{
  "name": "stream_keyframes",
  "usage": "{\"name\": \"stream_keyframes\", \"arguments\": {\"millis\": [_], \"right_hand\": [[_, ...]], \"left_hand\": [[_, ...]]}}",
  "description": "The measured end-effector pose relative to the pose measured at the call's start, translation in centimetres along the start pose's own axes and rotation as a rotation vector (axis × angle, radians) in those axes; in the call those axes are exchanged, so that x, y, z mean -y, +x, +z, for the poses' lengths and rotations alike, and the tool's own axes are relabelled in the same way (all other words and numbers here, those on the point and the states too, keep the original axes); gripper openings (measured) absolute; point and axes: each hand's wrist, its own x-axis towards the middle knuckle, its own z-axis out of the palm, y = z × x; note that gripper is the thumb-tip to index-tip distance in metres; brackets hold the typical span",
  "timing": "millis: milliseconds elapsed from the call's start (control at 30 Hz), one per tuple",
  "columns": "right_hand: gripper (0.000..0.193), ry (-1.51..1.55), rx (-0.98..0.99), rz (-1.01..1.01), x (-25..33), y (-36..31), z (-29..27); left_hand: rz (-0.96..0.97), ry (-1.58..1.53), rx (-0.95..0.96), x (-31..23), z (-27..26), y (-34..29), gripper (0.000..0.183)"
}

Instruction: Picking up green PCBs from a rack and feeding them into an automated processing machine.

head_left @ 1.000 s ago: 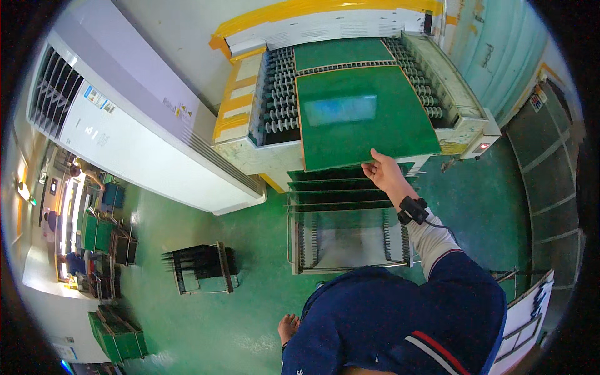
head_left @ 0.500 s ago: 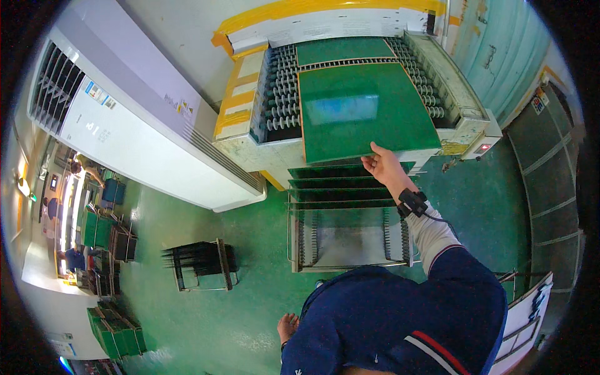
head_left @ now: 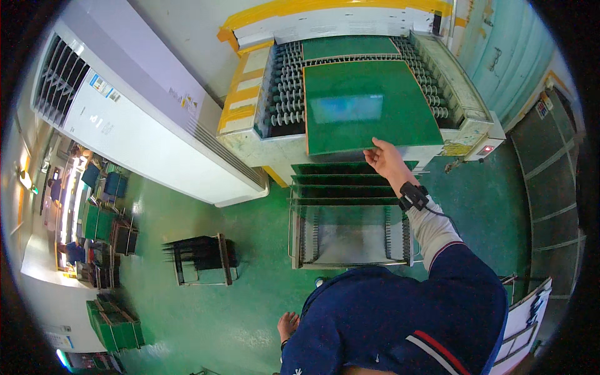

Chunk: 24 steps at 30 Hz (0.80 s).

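Observation:
My right hand (head_left: 382,161) is closed in a pinch at the near edge of a large glossy green board (head_left: 369,119), with the thumb on top and the fingers at or under the edge. The board lies on a roller conveyor (head_left: 286,100), its near edge jutting out past the front. Farther back on the rollers, a second green board (head_left: 350,47) is partly in view. My left hand (head_left: 288,325) hangs low beside my body, fingers loosely bent and apart, with nothing visible in it. Below the conveyor's front, a metal slotted rack (head_left: 351,265) holds several dark green boards (head_left: 344,190) standing on edge.
A white air-conditioner cabinet (head_left: 156,137) stands left of the conveyor. On the green floor is a small rack (head_left: 200,259) of dark boards. More loaded racks (head_left: 115,325) stand at far left, near people at a lit bench. Grey panels (head_left: 550,187) line the right side.
The view has shifted slightly. My right hand stays at the board's near edge, and the board has barely moved against the conveyor. At far left, a person's outstretched arm is no longer visible.

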Motion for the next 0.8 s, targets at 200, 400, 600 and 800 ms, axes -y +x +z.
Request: {"name": "stream_keyframes", "arguments": {"millis": [200, 400, 600, 800], "right_hand": [[0.02, -0.021, 0.041, 0.002, 0.0, 0.2, 1.1], [0.026, -0.049, 0.034, -0.011, 0.9, 1.4, -1.7], [0.031, -0.651, 0.203, 0.045, -2.0, -4.8, 2.1], [0.024, -1.358, 0.377, -0.339, -5.9, -10.2, 0.4]], "left_hand": [[0.415, 0.73, -0.022, 1.9, -2.7, 1.3, 0.038], [0.432, 1.677, -0.12, -3.6, 6.3, -4.5, 0.037], [0.314, 0.286, 0.032, 2.7, -2.6, -1.0, 0.033], [0.086, -0.041, -0.128, 0.2, 1.3, -4.2, 0.034]]}}
